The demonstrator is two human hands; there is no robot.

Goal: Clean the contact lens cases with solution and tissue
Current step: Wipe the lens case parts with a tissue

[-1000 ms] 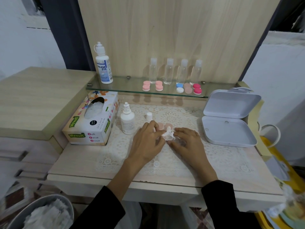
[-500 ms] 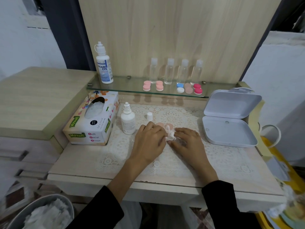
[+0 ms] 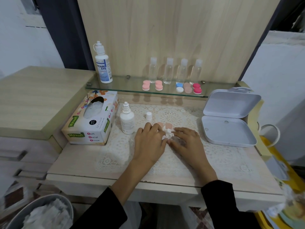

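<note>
Palm-down left hand (image 3: 148,143), fingers pinched on tissue (image 3: 168,134); right hand (image 3: 187,142), fingers flat on mat (image 3: 222,156).

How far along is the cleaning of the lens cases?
Done: the bottle is uncapped, its cap beside it. In hand: the left hand pinches a crumpled tissue by two peach lids; the right hand rests alongside. Left, perhaps: the five cases on the shelf.

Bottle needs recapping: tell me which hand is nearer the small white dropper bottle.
Left. The left hand lies just right of the dropper bottle; the right hand lies farther right, beyond the crumpled tissue.
</note>
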